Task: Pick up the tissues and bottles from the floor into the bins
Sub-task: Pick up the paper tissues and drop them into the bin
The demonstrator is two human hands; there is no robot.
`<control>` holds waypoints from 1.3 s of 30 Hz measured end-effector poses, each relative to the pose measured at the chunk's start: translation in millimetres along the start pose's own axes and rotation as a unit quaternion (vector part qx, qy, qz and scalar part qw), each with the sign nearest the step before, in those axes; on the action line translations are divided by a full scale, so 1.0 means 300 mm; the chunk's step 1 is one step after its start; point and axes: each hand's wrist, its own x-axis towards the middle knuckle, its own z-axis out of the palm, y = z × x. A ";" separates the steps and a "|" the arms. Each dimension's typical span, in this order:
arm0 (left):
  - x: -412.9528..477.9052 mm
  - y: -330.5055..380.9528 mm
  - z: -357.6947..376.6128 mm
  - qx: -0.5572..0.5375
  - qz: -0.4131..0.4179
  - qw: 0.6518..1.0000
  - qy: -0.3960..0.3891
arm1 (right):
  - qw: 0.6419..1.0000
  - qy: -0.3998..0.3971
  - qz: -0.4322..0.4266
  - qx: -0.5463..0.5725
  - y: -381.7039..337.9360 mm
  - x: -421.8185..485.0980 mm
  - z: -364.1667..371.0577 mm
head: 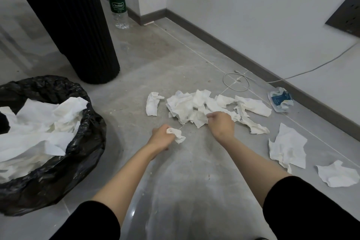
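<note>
A crumpled tissue (pixel 176 135) is clenched in the left hand (pixel 160 138) at frame centre. The right hand (pixel 221 125) pinches, apparently, an edge of the tissue pile (pixel 194 105) just above. The lined bin (pixel 85 122) sits centre left; a bottle (pixel 117 4) stands upper left.

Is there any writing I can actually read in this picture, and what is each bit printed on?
"C'estbon", or close to it: white letters on the green label of the clear plastic bottle standing by the wall; the letters are a little soft.
Smaller line under that brand name: too small to read.
Blue and white wrapper by the baseboard: has print, too blurred to read.
Dark wall panel: a tiny mark, unreadable.
</note>
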 end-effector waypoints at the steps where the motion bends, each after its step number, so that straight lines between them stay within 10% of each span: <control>1: -0.007 0.012 0.002 0.000 -0.008 1.000 -0.003 | 0.999 0.023 0.007 0.045 -0.007 -0.005 -0.011; 10: -0.158 0.101 -0.148 -0.096 -0.007 0.995 0.032 | 0.968 0.049 -0.009 0.247 -0.223 -0.118 -0.166; 17: -0.377 0.170 -0.392 -0.171 0.072 0.973 0.134 | 0.924 -0.149 -0.047 0.349 -0.510 -0.274 -0.264; 27: -0.748 0.162 -0.844 0.031 0.052 0.978 0.201 | 0.908 -0.259 -0.176 0.279 -0.902 -0.598 -0.359; 39: -0.886 0.018 -0.998 0.297 0.042 0.899 0.319 | 0.934 -0.170 -0.293 0.113 -1.095 -0.770 -0.262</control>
